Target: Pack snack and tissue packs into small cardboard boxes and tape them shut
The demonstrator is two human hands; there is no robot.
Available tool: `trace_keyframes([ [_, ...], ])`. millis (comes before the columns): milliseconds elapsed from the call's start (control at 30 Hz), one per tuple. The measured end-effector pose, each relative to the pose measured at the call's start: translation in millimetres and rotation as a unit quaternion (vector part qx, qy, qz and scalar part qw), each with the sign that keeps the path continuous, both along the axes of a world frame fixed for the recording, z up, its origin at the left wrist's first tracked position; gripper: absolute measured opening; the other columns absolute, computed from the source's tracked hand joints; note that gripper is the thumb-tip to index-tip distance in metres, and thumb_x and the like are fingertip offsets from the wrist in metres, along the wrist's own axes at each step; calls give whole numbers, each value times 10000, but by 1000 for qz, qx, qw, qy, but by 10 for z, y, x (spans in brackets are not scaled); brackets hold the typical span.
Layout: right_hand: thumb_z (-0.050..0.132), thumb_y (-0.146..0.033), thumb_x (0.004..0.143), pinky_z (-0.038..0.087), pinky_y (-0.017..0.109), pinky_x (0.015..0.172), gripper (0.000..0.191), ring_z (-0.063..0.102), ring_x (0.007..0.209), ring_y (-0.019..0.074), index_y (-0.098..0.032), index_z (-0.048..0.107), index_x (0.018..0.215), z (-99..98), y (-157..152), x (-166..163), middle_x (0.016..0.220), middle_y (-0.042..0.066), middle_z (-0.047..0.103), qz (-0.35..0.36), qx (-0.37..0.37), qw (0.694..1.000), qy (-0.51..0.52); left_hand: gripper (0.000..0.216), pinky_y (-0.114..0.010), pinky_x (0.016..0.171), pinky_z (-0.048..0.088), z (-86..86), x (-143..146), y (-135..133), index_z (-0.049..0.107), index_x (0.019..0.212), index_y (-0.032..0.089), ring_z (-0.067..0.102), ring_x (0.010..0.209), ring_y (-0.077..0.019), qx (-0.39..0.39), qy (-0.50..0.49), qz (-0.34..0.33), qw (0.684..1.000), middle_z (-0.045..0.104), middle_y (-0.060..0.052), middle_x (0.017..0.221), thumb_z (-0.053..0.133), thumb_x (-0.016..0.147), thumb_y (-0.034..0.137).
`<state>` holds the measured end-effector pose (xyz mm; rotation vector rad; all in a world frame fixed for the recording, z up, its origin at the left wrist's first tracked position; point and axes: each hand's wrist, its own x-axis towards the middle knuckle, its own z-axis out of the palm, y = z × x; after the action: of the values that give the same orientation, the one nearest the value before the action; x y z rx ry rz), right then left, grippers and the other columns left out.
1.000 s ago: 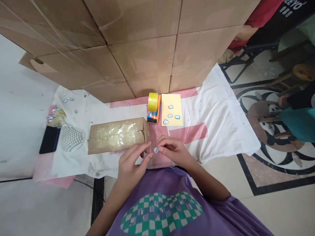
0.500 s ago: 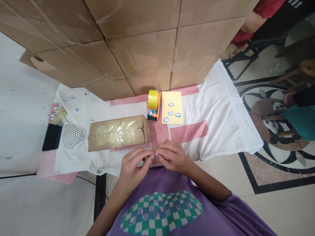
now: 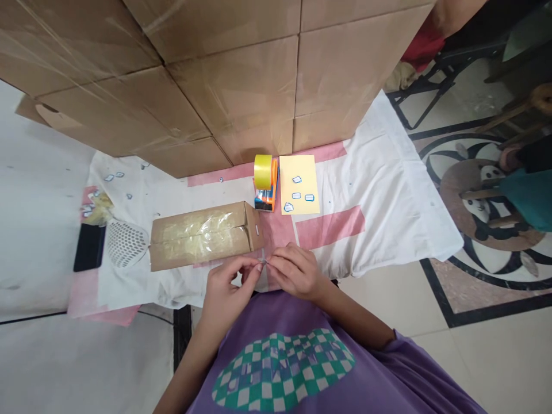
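My left hand (image 3: pixel 230 290) and my right hand (image 3: pixel 297 273) meet at the near edge of the table, thumbs and fingertips pinched together. Between them is a tiny pale piece (image 3: pixel 264 262), mostly covered by the fingers; its kind is too small to make out. Beyond my hands lies a yellow sheet (image 3: pixel 299 164) with several small blue-edged paper pieces (image 3: pixel 309 198) on it. Left of the sheet stands an orange and blue tape dispenser (image 3: pixel 274 184) carrying a roll of yellow tape (image 3: pixel 263 171). A taped cardboard box (image 3: pixel 198 236) lies to the left of my hands.
Large stacked cartons (image 3: pixel 233 86) wall off the table's far side. On the left are a white perforated cup-shaped object (image 3: pixel 127 244), a black phone-like slab (image 3: pixel 89 247) and scattered paper bits (image 3: pixel 119 175). A white and pink cloth (image 3: pixel 388 230) covers the table. Another person's arm (image 3: pixel 461 14) shows at upper right.
Both hands have shifted slightly left, still pinched together at the fingertips. The camera view has moved a little; the sheet, dispenser and box keep their places on the table.
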<state>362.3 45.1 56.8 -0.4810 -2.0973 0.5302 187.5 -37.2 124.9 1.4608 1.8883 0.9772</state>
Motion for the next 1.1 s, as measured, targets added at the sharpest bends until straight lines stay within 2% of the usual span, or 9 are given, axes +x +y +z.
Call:
trace_keyframes([
  [133,667,-123,933,601,366,722,274,682,854,219,-204,682,1194,45,13,-34,982,110,732,2,-15,999,47,203,-215,507,414,-25,12,8,737,780,187,542,540,-108,-55,-107,25,992,646,12,615,694,898,346],
  [200,674,-134,936,599,361,737,222,679,859,216,-193,691,1149,102,22,-53,957,106,722,13,-72,995,64,211,-212,504,406,-11,10,18,739,779,187,529,541,-105,-58,-115,24,991,642,11,618,699,898,356],
  [367,673,-185,972,535,268,631,39,653,741,143,-203,697,946,136,91,-83,840,34,690,101,-276,947,130,188,-222,540,415,20,20,0,748,813,198,539,567,-100,-26,-23,7,999,661,16,658,687,935,327],
  [433,677,-210,972,473,248,558,85,600,657,121,-207,683,887,36,150,-123,789,9,658,64,-311,936,148,159,-227,570,432,-1,6,-28,745,836,199,549,581,-99,21,27,34,999,665,19,677,683,945,296],
  [567,629,-197,990,494,268,604,124,598,676,132,-205,686,881,-299,281,-301,782,18,648,-105,-240,957,124,110,-247,636,459,-83,-237,-61,728,869,192,568,640,-112,136,110,170,970,650,20,724,691,939,268],
  [667,588,-208,1021,563,291,699,146,676,787,156,-202,711,943,-500,331,-453,860,55,704,-138,-184,970,78,112,-312,798,496,-162,-627,-53,737,944,167,637,867,-172,179,205,308,911,693,-26,892,684,924,264],
  [733,583,-206,1031,577,279,685,151,693,785,152,-198,719,966,-561,333,-526,871,59,720,-145,-166,973,76,206,-370,914,486,-226,-897,-55,737,1064,152,622,1100,-236,168,246,358,885,695,-69,1064,689,898,263],
  [867,586,-172,1027,612,284,706,141,720,815,159,-197,723,1003,-577,307,-588,893,67,743,-149,-145,973,100,358,-391,955,453,-380,-1208,-91,691,1225,143,567,1211,-264,120,235,386,884,646,-96,1206,660,895,277],
  [1100,587,-135,1005,655,330,802,185,746,915,191,-216,732,1088,-636,341,-645,977,88,768,-148,-112,977,109,288,-316,849,454,-493,-1173,-52,682,1199,121,607,1070,-192,153,169,389,893,634,-83,1175,593,934,188],
])
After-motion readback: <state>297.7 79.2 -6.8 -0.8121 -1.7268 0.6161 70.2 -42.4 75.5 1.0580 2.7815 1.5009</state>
